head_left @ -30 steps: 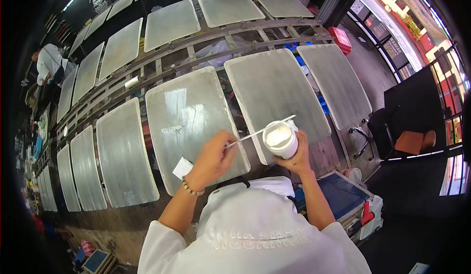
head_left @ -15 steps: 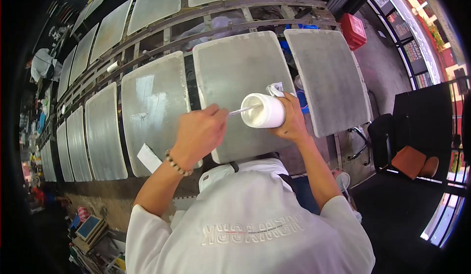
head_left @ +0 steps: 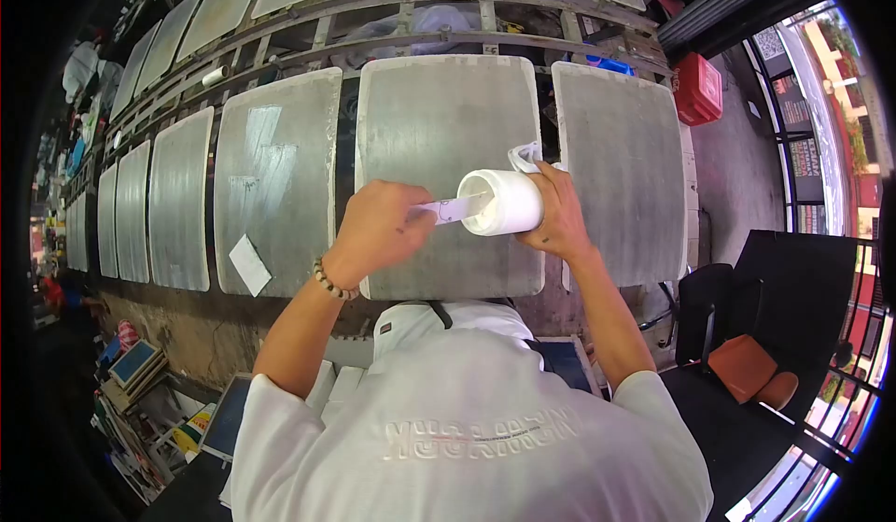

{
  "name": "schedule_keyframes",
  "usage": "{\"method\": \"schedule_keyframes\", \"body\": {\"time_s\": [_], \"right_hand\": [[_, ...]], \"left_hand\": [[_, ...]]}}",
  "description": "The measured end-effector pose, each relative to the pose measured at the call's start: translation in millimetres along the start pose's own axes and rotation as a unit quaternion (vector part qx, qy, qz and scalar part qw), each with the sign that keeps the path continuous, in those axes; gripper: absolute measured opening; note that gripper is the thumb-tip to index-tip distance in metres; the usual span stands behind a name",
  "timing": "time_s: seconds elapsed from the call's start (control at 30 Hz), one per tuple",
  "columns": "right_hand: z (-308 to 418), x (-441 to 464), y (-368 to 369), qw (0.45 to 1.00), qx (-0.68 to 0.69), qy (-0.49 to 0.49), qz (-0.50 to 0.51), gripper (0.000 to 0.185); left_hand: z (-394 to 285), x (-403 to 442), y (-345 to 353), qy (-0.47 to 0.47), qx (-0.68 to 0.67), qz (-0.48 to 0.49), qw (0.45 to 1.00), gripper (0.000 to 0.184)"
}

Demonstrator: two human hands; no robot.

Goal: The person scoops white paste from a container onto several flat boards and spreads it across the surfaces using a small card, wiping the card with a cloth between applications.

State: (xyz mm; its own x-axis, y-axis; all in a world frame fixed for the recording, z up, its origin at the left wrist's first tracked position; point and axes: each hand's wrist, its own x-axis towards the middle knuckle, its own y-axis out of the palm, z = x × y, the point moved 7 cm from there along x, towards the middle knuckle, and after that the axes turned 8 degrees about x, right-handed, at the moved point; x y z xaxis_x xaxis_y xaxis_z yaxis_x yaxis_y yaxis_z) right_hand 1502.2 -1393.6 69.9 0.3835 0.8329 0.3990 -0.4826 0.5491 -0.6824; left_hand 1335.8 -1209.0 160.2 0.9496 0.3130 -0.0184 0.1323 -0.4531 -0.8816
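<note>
My left hand (head_left: 385, 231), with a beaded bracelet at the wrist, is closed round one end of a flat whitish strip, like a spatula (head_left: 452, 209). The other end reaches into the mouth of a white plastic jar (head_left: 515, 203). White paste coats the inside of the jar, which lies tipped with its mouth toward my left hand. Fingers of my right hand (head_left: 560, 212) wrap round the jar's base. A crumpled white cloth or paper (head_left: 525, 156) sticks up beside those fingers. Below the jar lies a grey flat board (head_left: 448, 120).
More grey boards (head_left: 621, 167) stand in rows along metal rails (head_left: 429, 38). A white card (head_left: 250, 265) lies on the board to the left. On the right are a red cooler box (head_left: 698, 90) and a black chair (head_left: 705, 307). Framed screens (head_left: 135, 363) are stacked at lower left.
The strip has turned from edge-on to showing its flat face, its end still inside the jar. My view has shifted, and the boards now appear straighter. Both hands keep their holds.
</note>
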Motion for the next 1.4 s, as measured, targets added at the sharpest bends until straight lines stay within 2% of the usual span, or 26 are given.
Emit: {"method": "schedule_keyframes", "body": {"time_s": [0.03,0.1,0.13,0.2,0.23,0.3,0.5,0.7,0.77,0.83,0.9,0.97,1.0,1.03,1.1,1.13,1.17,1.27,1.37,1.4], "right_hand": [[-2.7,0.2,1.7,1.000,0.002,0.010,0.009,0.093],[-7.1,2.4,5.0,1.000,-0.004,0.013,0.028,0.093],[-9.9,7.3,8.7,0.999,-0.010,0.013,0.041,0.093],[-15.0,10.9,14.5,0.999,-0.013,0.030,0.038,0.094],[-19.2,14.4,16.6,0.998,-0.012,0.050,0.039,0.095],[-24.3,22.9,22.1,0.998,-0.004,0.053,0.039,0.096],[-32.4,46.8,42.5,0.996,0.006,0.082,0.019,0.099],[-38.3,68.2,63.2,0.994,0.006,0.114,-0.002,0.097],[-39.7,75.0,69.0,0.993,-0.001,0.118,-0.017,0.095],[-44.0,78.3,72.8,0.990,-0.015,0.138,-0.036,0.095],[-44.0,77.7,74.6,0.988,-0.007,0.146,-0.053,0.095],[-45.2,80.9,72.3,0.986,0.001,0.151,-0.072,0.095],[-43.2,78.2,69.5,0.985,0.006,0.146,-0.089,0.099],[-41.0,74.1,65.8,0.984,0.011,0.142,-0.104,0.103],[-31.2,58.1,57.1,0.981,0.010,0.157,-0.115,0.105],[-27.1,45.9,45.5,0.977,0.005,0.169,-0.130,0.106],[-23.1,35.8,39.3,0.976,0.000,0.173,-0.135,0.106],[-18.6,1.1,25.4,0.963,0.032,0.223,-0.147,0.102],[-11.0,-26.7,11.1,0.962,-0.032,0.220,-0.161,0.105],[-8.6,-33.3,7.6,0.961,-0.035,0.223,-0.162,0.105]], "left_hand": [[11.6,1.9,8.3,-0.001,-0.004,0.002,1.000,0.011],[44.2,2.8,35.9,-0.101,-0.246,0.089,0.960,0.017],[52.4,3.1,33.5,-0.100,-0.248,0.086,0.960,0.017],[77.1,-5.2,42.4,-0.231,-0.367,0.143,0.890,0.021],[87.8,-6.7,44.1,-0.230,-0.370,0.141,0.889,0.021],[112.5,-16.8,58.8,-0.278,-0.483,0.125,0.821,0.018],[162.0,-28.7,74.6,-0.323,-0.571,0.083,0.750,0.019],[218.1,-19.8,89.7,-0.322,-0.588,-0.030,0.741,0.019],[236.0,-6.1,102.1,-0.328,-0.566,-0.034,0.756,0.020],[249.9,10.3,108.5,-0.314,-0.529,-0.104,0.781,0.020],[262.9,21.3,123.4,-0.311,-0.496,-0.109,0.804,0.018],[276.2,31.6,125.6,-0.305,-0.251,-0.146,0.907,0.023],[257.2,35.6,108.5,-0.215,-0.150,-0.242,0.934,0.027],[249.0,38.0,110.4,-0.213,-0.150,-0.239,0.935,0.027],[226.9,39.7,109.1,-0.213,-0.045,-0.247,0.944,0.029],[204.3,44.2,119.8,-0.191,-0.013,-0.277,0.942,0.030],[193.9,49.6,129.8,-0.181,0.003,-0.265,0.947,0.030],[150.9,80.8,159.2,-0.192,-0.003,-0.234,0.953,0.030],[103.6,118.1,190.2,-0.159,0.008,-0.201,0.966,0.030],[85.2,131.1,196.2,-0.111,0.026,-0.203,0.972,0.030]]}}
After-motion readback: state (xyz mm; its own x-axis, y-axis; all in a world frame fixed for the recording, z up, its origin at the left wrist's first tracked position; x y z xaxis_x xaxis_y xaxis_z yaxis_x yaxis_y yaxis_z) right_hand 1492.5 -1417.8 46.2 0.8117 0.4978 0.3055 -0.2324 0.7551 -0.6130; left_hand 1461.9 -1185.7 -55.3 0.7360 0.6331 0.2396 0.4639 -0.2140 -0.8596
